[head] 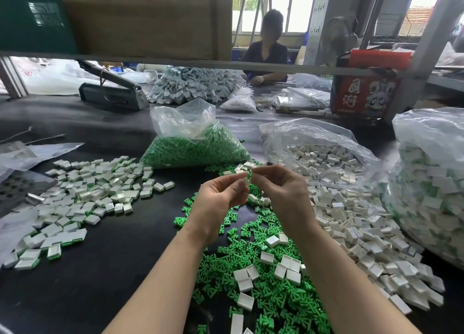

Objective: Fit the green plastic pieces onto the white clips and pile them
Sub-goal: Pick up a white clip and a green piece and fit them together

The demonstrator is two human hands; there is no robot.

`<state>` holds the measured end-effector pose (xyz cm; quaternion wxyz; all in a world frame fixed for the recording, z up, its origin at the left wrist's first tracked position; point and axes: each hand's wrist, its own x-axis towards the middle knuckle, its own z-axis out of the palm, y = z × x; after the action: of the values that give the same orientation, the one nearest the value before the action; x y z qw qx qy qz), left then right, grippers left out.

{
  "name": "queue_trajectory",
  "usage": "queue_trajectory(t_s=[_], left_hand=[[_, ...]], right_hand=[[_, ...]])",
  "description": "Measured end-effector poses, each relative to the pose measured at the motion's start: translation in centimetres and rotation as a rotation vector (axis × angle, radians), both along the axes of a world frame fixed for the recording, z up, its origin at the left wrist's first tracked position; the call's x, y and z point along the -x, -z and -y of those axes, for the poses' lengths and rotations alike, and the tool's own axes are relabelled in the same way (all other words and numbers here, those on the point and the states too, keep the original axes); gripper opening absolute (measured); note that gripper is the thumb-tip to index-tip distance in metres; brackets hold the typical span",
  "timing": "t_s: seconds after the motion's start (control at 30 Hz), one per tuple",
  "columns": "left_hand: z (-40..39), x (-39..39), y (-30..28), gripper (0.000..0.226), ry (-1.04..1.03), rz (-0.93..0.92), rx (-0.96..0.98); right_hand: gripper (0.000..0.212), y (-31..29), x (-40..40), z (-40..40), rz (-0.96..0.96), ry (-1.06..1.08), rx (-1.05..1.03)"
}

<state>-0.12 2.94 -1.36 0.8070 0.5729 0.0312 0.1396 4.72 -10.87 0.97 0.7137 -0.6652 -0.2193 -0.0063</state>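
My left hand (pixel 221 198) and my right hand (pixel 281 190) are raised over the middle of the dark table with their fingertips nearly touching. The left fingers pinch a small white clip (pixel 242 176). The right fingers pinch something tiny against it, mostly hidden; a bit of green shows between the fingertips. Loose green pieces (pixel 261 283) cover the table below my hands, with a few white clips among them. A pile of assembled clips (pixel 95 195) lies at the left. Loose white clips (pixel 351 220) spread at the right.
A clear bag of green pieces (pixel 193 145) stands behind my hands, an open bag of white clips (pixel 319 155) to its right. A big bag of assembled clips (pixel 431 195) fills the right edge. Across the table a person sits by another heap. A red box (pixel 361 95) stands at the back right.
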Motion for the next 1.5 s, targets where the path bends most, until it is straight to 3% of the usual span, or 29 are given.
queue_trajectory(t_s=[0.37, 0.5, 0.63, 0.8, 0.87, 1.0, 1.23, 1.5], left_hand=[[-0.4, 0.2, 0.0, 0.017, -0.067, 0.087, -0.105], [-0.2, 0.3, -0.2, 0.016, -0.065, 0.120, -0.188], [-0.5, 0.2, 0.0, 0.010, -0.086, 0.092, -0.262], [-0.5, -0.3, 0.7, 0.008, -0.062, -0.025, -0.373], [-0.7, -0.2, 0.7, 0.006, -0.008, -0.082, -0.426], [0.0, 0.2, 0.6, 0.032, 0.105, -0.086, -0.560], [0.6, 0.6, 0.1, 0.032, 0.099, -0.029, -0.528], [0.0, 0.5, 0.6, 0.030, 0.191, -0.055, -0.532]], right_hand=[[0.009, 0.3, -0.3, -0.2, 0.070, 0.008, 0.069], [0.012, 0.3, -0.5, 0.3, 0.015, -0.037, 0.099], [0.006, 0.6, -0.8, 0.3, 0.015, -0.077, 0.296], [0.021, 0.8, -1.0, 0.2, 0.116, -0.115, 0.519], [0.024, 0.9, -1.1, 0.4, 0.115, -0.132, 0.503], [0.029, 1.2, -1.2, 0.3, 0.092, -0.158, 0.445], [0.037, 1.9, -1.1, -0.3, 0.145, -0.140, 0.469], [0.038, 1.7, -1.0, 0.2, 0.047, -0.230, 0.432]])
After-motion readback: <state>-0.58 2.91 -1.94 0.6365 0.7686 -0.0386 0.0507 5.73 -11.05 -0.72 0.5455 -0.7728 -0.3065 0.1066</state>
